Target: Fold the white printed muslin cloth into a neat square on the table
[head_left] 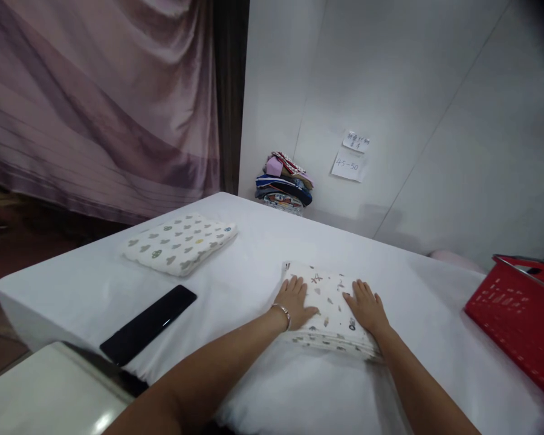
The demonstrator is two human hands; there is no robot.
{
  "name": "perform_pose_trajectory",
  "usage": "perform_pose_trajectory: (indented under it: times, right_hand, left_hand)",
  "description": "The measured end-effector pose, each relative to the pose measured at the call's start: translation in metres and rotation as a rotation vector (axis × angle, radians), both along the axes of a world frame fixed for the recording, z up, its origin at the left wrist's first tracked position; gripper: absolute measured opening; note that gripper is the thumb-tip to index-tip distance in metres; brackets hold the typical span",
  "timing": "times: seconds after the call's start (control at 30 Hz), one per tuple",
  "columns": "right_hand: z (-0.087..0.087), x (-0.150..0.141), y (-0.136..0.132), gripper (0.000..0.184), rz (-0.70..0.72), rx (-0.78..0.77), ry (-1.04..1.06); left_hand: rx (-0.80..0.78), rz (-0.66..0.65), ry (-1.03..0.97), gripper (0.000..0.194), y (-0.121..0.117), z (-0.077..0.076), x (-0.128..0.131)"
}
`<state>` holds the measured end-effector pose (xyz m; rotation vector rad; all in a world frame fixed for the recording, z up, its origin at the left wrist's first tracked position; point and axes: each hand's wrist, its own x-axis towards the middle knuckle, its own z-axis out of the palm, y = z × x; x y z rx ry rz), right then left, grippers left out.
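Note:
A folded white cloth point(329, 302) with small brown and grey prints lies on the white-covered table point(254, 241), its layers showing along the near edge. My left hand point(294, 302), a bracelet at its wrist, rests flat on the cloth's left side with fingers stretched out. On the right side of the same cloth my right hand point(366, 307) is pressed flat, fingers pointing away from me. Neither hand grips anything. Farther left on the table lies another folded white cloth point(181, 241) with grey cloud-like shapes.
A long black flat object point(149, 323) lies near the table's left front edge. At the right stands a red plastic basket point(517, 320). Behind the table a pile of folded fabrics point(284, 184) sits by the wall, near paper notes point(348, 164). A pink curtain point(118, 109) hangs at left.

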<state>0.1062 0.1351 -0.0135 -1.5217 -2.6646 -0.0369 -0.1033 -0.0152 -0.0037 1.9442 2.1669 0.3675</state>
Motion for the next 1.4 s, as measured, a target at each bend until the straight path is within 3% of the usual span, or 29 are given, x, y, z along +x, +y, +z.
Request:
perform_pose_trajectory:
  times: [0.2, 0.3, 0.43, 0.67, 0.83, 0.97, 1.13, 1.23, 1.4]
  right_hand:
    - [0.003, -0.004, -0.003, 0.064, 0.005, -0.014, -0.001]
    - [0.004, -0.004, -0.004, 0.064, 0.002, -0.024, 0.019]
    - [0.003, -0.002, 0.001, 0.063, -0.001, -0.070, 0.100]
    - [0.001, 0.001, 0.011, 0.064, 0.010, -0.089, 0.187]
    - [0.008, -0.003, 0.005, 0.061, 0.003, -0.092, 0.153]
    - [0.025, -0.005, -0.001, 0.057, -0.007, -0.157, 0.116]
    - [0.033, 0.010, -0.029, 0.056, 0.014, -0.147, 0.078]
    - [0.022, 0.026, -0.049, 0.058, 0.062, -0.108, 0.098]
    - [0.013, 0.035, -0.056, 0.055, 0.071, -0.087, 0.197]
  left_hand:
    - [-0.075, 0.033, -0.030, 0.081, 0.012, 0.024, 0.000]
    - [-0.007, 0.101, 0.012, 0.081, 0.028, 0.034, -0.005]
    - [-0.004, 0.193, 0.027, 0.078, 0.040, 0.024, -0.018]
    - [0.005, 0.178, -0.004, 0.077, 0.037, 0.003, -0.025]
    - [0.006, 0.181, 0.001, 0.077, 0.043, 0.003, -0.025]
    - [-0.080, 0.175, -0.027, 0.078, 0.045, 0.016, -0.030]
    - [-0.068, 0.058, 0.003, 0.075, 0.010, 0.029, -0.022]
    - [-0.024, -0.059, 0.019, 0.074, -0.022, 0.022, -0.008]
    - [0.026, -0.029, 0.023, 0.069, -0.040, 0.013, 0.004]
